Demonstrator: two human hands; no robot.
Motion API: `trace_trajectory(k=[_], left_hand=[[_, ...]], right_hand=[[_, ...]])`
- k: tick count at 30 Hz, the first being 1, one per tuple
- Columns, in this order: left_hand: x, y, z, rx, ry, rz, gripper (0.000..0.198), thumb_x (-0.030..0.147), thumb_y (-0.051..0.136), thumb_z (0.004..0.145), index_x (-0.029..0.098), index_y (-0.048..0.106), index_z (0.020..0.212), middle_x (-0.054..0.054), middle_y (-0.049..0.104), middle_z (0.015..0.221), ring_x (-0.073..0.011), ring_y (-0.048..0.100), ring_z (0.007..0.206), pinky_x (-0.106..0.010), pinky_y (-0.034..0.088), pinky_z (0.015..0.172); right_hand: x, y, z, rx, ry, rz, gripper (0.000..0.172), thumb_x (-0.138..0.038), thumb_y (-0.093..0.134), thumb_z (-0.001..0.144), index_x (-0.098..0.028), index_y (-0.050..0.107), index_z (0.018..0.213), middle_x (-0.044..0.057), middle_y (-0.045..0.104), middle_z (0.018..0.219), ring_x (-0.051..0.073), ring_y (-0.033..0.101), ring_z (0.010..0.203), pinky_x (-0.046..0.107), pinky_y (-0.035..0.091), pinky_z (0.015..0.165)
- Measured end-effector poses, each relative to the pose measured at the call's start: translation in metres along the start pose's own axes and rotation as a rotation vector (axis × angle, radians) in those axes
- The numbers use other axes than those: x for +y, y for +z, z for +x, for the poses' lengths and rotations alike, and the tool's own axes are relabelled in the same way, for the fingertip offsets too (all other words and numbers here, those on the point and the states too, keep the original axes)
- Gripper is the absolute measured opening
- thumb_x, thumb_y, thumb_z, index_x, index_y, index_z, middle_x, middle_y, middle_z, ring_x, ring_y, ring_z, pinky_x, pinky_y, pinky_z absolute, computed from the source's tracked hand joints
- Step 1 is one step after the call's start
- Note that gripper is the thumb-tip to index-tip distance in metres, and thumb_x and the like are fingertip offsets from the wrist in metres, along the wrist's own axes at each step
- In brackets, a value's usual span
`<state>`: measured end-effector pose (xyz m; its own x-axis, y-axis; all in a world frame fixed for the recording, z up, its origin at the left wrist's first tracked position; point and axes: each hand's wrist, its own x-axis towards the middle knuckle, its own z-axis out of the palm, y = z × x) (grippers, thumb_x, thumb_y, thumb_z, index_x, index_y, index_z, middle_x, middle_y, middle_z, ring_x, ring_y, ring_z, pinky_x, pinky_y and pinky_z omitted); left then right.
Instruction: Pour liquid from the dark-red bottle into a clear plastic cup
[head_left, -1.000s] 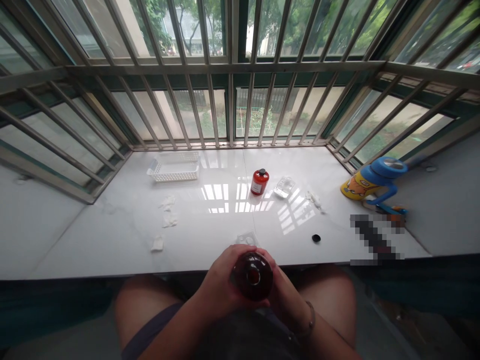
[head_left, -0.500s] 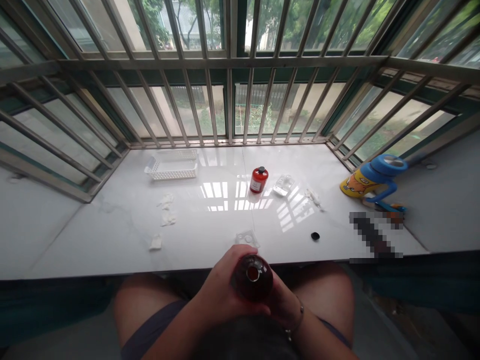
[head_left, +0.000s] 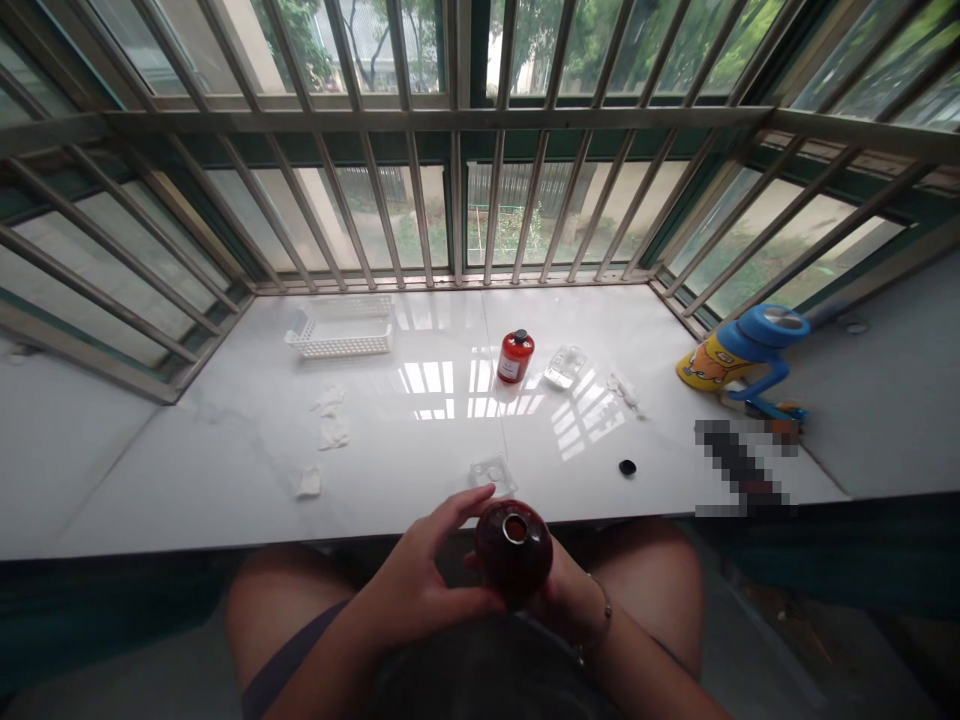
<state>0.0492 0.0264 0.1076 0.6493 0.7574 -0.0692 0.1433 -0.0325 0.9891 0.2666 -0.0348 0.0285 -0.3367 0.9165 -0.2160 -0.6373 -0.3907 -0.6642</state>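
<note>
Holding a dark red glass bottle (head_left: 513,552) just off the edge of the white stone sill (head_left: 225,470), the right hand (head_left: 564,600) wraps its fingers beneath it while the left hand (head_left: 420,585) curves half open beside it.

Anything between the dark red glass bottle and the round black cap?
Nothing visible. The dark red glass bottle, cupped by the right hand, sits at the edge of the white counter; the clear plastic tray lies beside the line to the small round black cap.
</note>
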Motion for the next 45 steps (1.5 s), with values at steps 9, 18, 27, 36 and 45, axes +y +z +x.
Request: trace_trajectory(k=[9, 18, 27, 36, 45], left_hand=[[0.001, 0.027, 0.008, 0.182, -0.006, 0.019, 0.088, 0.042, 0.104, 0.062, 0.030, 0.063, 0.139, -0.008, 0.075, 0.136, -0.0337, 0.073, 0.124, -0.046, 0.060, 0.110], [0.017, 0.005, 0.007, -0.138, 0.131, 0.165, 0.080, 0.030, 0.099, 0.067, 0.033, 0.061, 0.138, -0.002, 0.076, 0.133, -0.0289, 0.073, 0.124, -0.055, 0.020, 0.139], [0.003, 0.012, 0.008, 0.035, 0.226, 0.086, 0.097, 0.039, 0.106, 0.062, 0.034, 0.058, 0.146, -0.011, 0.066, 0.149, -0.0348, 0.064, 0.138, -0.046, 0.054, 0.117], [0.007, 0.017, 0.012, -0.053, 0.319, 0.200, 0.086, 0.041, 0.103, 0.064, 0.033, 0.062, 0.139, -0.004, 0.076, 0.135, -0.0320, 0.071, 0.130, -0.054, 0.026, 0.137], [-0.014, 0.011, 0.017, 0.047, 0.297, 0.098, 0.122, 0.056, 0.106, 0.053, 0.032, 0.049, 0.159, -0.016, 0.050, 0.168, -0.0425, 0.043, 0.158, -0.059, 0.034, 0.133]], right_hand=[[0.022, 0.005, 0.011, 0.083, -0.140, -0.086, 0.104, -0.051, 0.111, 0.042, -0.030, 0.064, 0.133, 0.010, 0.070, 0.135, 0.035, 0.064, 0.130, 0.052, 0.045, 0.119], [-0.007, 0.017, 0.001, -0.178, 0.050, -0.050, 0.079, -0.077, 0.078, 0.085, -0.024, 0.069, 0.142, 0.014, 0.068, 0.146, 0.036, 0.059, 0.142, 0.053, 0.043, 0.122], [0.000, 0.022, 0.002, 0.020, -0.021, 0.041, 0.102, -0.065, 0.101, 0.061, -0.028, 0.058, 0.146, 0.013, 0.068, 0.142, 0.035, 0.062, 0.134, 0.050, 0.048, 0.114], [0.004, 0.027, 0.002, 0.019, 0.089, 0.284, 0.067, -0.076, 0.078, 0.085, -0.026, 0.070, 0.129, 0.009, 0.069, 0.142, 0.031, 0.058, 0.142, 0.048, 0.040, 0.125], [0.009, 0.020, 0.007, 0.244, 0.055, 0.403, 0.049, -0.067, 0.079, 0.091, -0.024, 0.078, 0.116, 0.004, 0.082, 0.117, 0.022, 0.074, 0.114, 0.038, 0.055, 0.110]])
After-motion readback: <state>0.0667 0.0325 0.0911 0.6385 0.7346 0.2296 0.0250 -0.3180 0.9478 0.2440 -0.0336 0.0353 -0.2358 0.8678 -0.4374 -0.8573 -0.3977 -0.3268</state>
